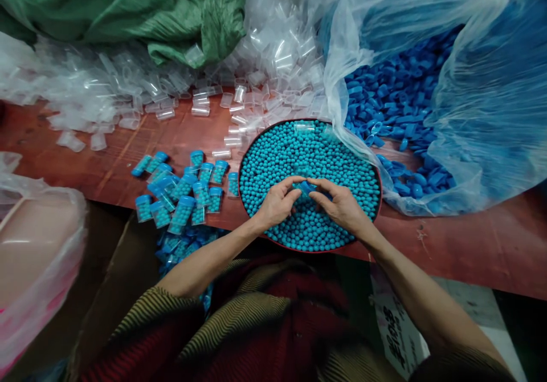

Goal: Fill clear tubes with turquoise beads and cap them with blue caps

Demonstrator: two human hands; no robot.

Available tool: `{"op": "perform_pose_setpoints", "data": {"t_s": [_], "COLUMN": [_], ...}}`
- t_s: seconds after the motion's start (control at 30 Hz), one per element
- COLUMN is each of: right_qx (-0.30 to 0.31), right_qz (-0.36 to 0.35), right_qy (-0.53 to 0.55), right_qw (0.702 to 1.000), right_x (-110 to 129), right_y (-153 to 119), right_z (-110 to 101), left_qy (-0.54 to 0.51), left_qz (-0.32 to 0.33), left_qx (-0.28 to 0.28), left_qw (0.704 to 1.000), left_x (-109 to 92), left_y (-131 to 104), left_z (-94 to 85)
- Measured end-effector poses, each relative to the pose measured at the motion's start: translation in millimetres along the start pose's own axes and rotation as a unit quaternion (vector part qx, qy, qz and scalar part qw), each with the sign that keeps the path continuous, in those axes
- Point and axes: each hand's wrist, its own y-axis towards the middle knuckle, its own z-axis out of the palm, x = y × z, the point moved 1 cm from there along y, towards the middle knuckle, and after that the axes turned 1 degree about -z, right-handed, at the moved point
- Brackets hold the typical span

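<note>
Turquoise beads [273, 159] are contained in a round tray [316, 251] at the near edge of a red-brown table [461, 251]. Above the beads, near the middle of the tray, a blue cap [305, 187] is pinched between the fingertips of the left hand [278, 200] and the right hand [341, 206]. Whether a clear container is joined beneath the cap cannot be made out; the lower fingers of both hands are partly hidden by the hands themselves. The far right rim of the tray is overlapped by a translucent bag [491, 142], in which loose blue lids [393, 94] are held; the bag is cut off at the right.

Left of the tray, filled containers [183, 214] are grouped; more, lower down, are partly covered by the left forearm. Clear empty containers [282, 57] are heaped on the far side, partly screened by a green sack [119, 5], itself cut off at the top. One clear container [304, 127] is seen lying on the beads. At the near left, a plastic-wrapped tub [38, 245] is cropped.
</note>
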Motion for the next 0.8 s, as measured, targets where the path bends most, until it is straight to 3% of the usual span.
{"op": "perform_pose_setpoints", "data": {"t_s": [0.23, 0.37, 0.63, 0.7, 0.8], "right_qx": [0.000, -0.017, -0.160, -0.147, -0.057], "right_qz": [0.044, 0.055, 0.066, 0.059, 0.027], "right_qy": [0.095, 0.117, 0.097, 0.068, 0.040], "right_qw": [0.994, 0.992, 0.980, 0.985, 0.997], "right_x": [-1.2, 0.8, 4.9, 5.5, 3.7], "right_y": [1.8, -1.0, -16.4, -18.3, -17.9], "right_z": [1.4, 6.3, 23.8, 21.0, 11.1], "left_qy": [0.018, 0.010, -0.070, -0.090, -0.121], "left_qz": [0.026, 0.020, -0.022, -0.035, -0.058], "left_qx": [-0.006, 0.021, 0.011, 0.009, 0.017], "left_qw": [0.999, 1.000, 0.997, 0.995, 0.991], "left_x": [-2.4, -1.1, -4.3, -4.7, -5.0], "left_y": [-3.7, -6.0, -8.5, -9.2, -10.5], "left_z": [1.3, 3.4, 12.9, 11.3, 6.5]}}
